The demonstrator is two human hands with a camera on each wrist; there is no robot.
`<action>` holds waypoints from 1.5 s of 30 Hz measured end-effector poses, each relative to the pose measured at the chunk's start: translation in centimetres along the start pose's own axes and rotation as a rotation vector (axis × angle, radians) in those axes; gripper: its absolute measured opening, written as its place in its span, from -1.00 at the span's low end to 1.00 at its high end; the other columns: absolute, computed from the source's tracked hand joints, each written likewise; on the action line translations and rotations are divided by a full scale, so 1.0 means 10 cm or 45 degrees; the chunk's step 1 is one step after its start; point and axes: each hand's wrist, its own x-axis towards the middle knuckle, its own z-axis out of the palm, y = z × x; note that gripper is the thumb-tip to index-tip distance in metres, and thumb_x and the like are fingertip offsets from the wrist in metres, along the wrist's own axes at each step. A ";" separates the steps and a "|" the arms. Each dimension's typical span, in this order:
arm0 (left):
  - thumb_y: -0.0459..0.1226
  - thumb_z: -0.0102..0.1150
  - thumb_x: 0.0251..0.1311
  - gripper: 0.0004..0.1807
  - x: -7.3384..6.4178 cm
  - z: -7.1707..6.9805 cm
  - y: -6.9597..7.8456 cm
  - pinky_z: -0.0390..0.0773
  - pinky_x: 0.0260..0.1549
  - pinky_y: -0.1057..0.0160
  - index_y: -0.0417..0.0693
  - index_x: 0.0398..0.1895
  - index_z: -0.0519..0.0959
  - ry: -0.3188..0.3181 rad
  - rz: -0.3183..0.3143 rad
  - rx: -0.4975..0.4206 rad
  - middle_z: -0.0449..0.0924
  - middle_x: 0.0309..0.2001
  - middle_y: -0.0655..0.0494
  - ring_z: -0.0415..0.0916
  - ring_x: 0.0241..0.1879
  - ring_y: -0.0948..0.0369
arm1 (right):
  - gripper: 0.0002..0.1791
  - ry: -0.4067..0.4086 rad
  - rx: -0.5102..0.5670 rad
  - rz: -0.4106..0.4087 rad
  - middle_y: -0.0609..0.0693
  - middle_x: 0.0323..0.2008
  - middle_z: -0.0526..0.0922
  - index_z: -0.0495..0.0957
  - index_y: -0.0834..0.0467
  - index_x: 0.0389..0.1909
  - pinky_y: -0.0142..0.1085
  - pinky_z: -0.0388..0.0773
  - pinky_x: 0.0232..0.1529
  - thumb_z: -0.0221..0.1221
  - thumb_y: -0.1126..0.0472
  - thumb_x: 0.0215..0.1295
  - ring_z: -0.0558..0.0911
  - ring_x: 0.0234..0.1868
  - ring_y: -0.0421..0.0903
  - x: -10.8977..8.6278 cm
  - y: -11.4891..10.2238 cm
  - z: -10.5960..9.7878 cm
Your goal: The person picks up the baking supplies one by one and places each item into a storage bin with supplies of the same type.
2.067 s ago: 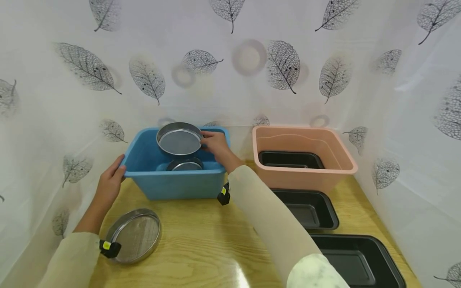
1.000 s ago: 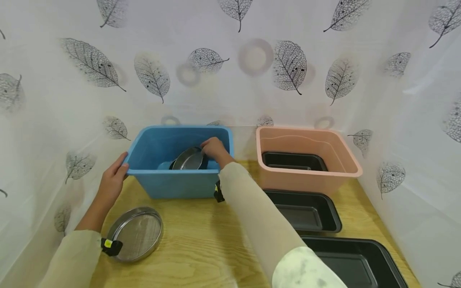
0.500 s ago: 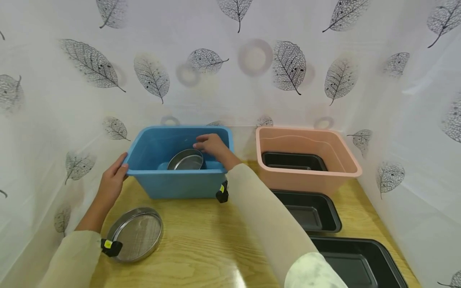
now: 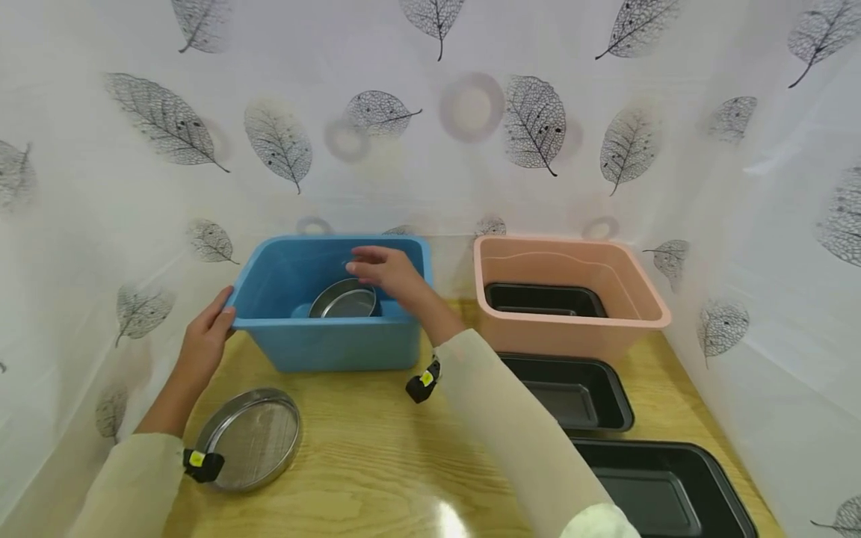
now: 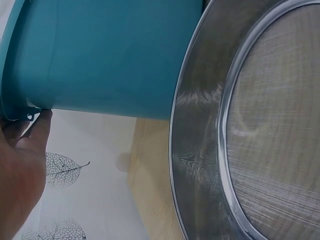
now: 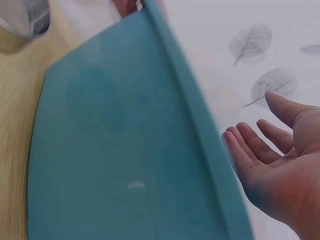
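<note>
My left hand (image 4: 205, 332) grips the left rim of a blue plastic tub (image 4: 329, 347), thumb on the near side. Over the tub's right half hovers my right hand (image 4: 390, 273), fingers loosely spread and holding nothing; the right wrist view shows its palm and parted fingers beside the tub's rim. Inside the tub, below that hand, sits a round metal sieve (image 4: 344, 300), its lower part hidden by the front wall. Another round sieve (image 4: 252, 441) with fine mesh lies on the table by my left forearm, and its mesh (image 5: 280, 130) fills much of the left wrist view.
A pink tub (image 4: 558, 336) stands to the right, with a black rectangular pan (image 4: 545, 299) inside. Two more dark pans, a smaller one (image 4: 561, 400) and a larger one (image 4: 652, 493), lie in front of it. A leaf-print curtain (image 4: 430, 194) surrounds the wooden table (image 4: 363, 463).
My right hand lowered a sieve into the blue tub, let go of it and rose back toward the rim level, fingers opening. The left hand kept its grip on the tub.
</note>
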 end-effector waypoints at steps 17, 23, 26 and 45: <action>-0.01 -0.34 0.61 -0.35 0.01 -0.01 -0.04 0.43 0.07 0.65 0.01 0.64 -0.11 -0.013 0.006 -0.019 -0.14 0.59 -0.27 0.04 0.47 -0.30 | -0.54 0.007 0.201 -0.130 0.05 0.18 0.64 0.53 0.01 0.30 -0.22 0.59 0.21 0.25 0.11 0.41 0.65 0.10 -0.12 -0.84 0.10 0.41; -0.01 -0.33 0.61 -0.34 -0.01 -0.02 -0.02 0.42 0.05 0.67 0.01 0.64 -0.11 -0.027 0.018 -0.016 -0.14 0.59 -0.27 0.04 0.48 -0.28 | -0.53 -0.016 0.226 -0.115 -0.01 0.14 0.66 0.54 0.10 0.30 -0.29 0.59 0.17 0.26 0.12 0.40 0.64 0.12 -0.20 -1.07 0.35 0.62; 0.00 -0.32 0.61 -0.34 -0.01 -0.03 -0.01 0.42 0.04 0.67 0.01 0.64 -0.10 -0.018 0.020 -0.005 -0.11 0.59 -0.27 0.06 0.47 -0.27 | -0.55 -0.021 0.247 -0.098 0.00 0.15 0.66 0.56 0.12 0.28 -0.31 0.59 0.17 0.27 0.15 0.40 0.63 0.13 -0.19 -1.13 0.50 0.75; -0.01 -0.32 0.61 -0.35 -0.01 -0.02 0.00 0.42 0.00 0.70 0.03 0.63 -0.08 -0.014 0.025 -0.006 -0.12 0.59 -0.26 0.07 0.47 -0.26 | -0.47 -0.083 0.132 0.148 -0.20 0.37 0.46 0.49 -0.12 0.37 -0.28 0.50 0.28 0.25 -0.02 0.40 0.42 0.42 -0.05 -1.04 1.41 1.49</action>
